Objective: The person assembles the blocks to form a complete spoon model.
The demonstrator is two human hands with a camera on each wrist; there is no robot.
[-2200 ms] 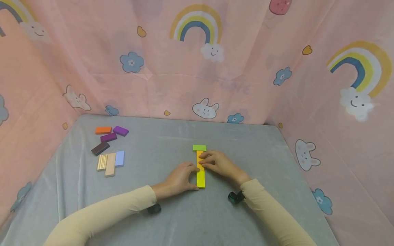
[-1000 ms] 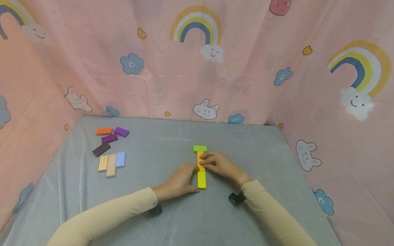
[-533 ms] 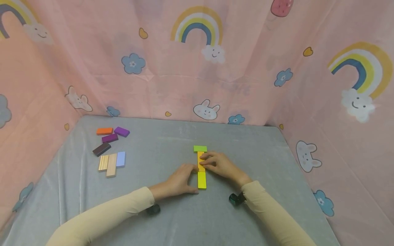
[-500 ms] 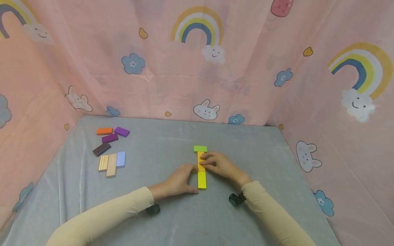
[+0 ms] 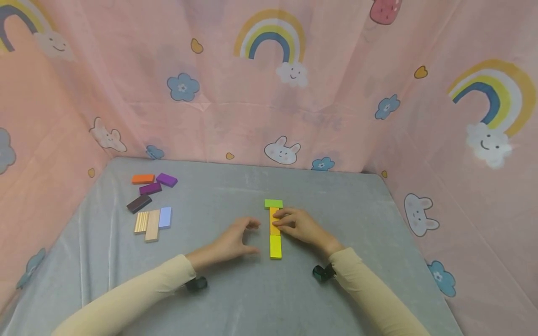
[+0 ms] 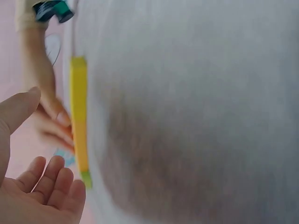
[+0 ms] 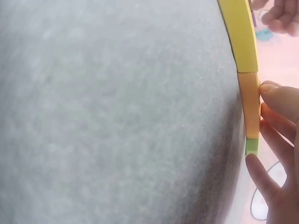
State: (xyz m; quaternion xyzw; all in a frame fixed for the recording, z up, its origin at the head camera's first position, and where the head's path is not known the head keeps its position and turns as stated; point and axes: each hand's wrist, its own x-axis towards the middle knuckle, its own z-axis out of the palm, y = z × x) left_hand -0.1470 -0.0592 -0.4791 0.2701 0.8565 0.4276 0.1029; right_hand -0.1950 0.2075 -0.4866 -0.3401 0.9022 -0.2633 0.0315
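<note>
A yellow block point(image 5: 275, 247), an orange block point(image 5: 274, 213) and a light green block point(image 5: 273, 203) lie end to end on the grey cloth. The green one sits crosswise at the far end, like the bar of a T. My right hand point(image 5: 306, 228) rests its fingertips on the orange block from the right; in the right wrist view the thumb point(image 7: 280, 100) and a finger touch its upper face. To the left of the row, my left hand point(image 5: 229, 242) is apart from the blocks, thumb and fingers spread with nothing between them.
At the left lie more blocks: an orange one point(image 5: 143, 179), two purple ones point(image 5: 166, 180), a dark brown one point(image 5: 139, 204), a gold-striped one point(image 5: 141, 222), a plain wooden one point(image 5: 152, 226) and a light blue one point(image 5: 165, 218). A pink patterned curtain point(image 5: 235, 121) encloses the table.
My left hand has come away from the yellow block and moved left, its fingers parting from the row. My right hand has stayed on the orange block; the blocks hold their arrangement.
</note>
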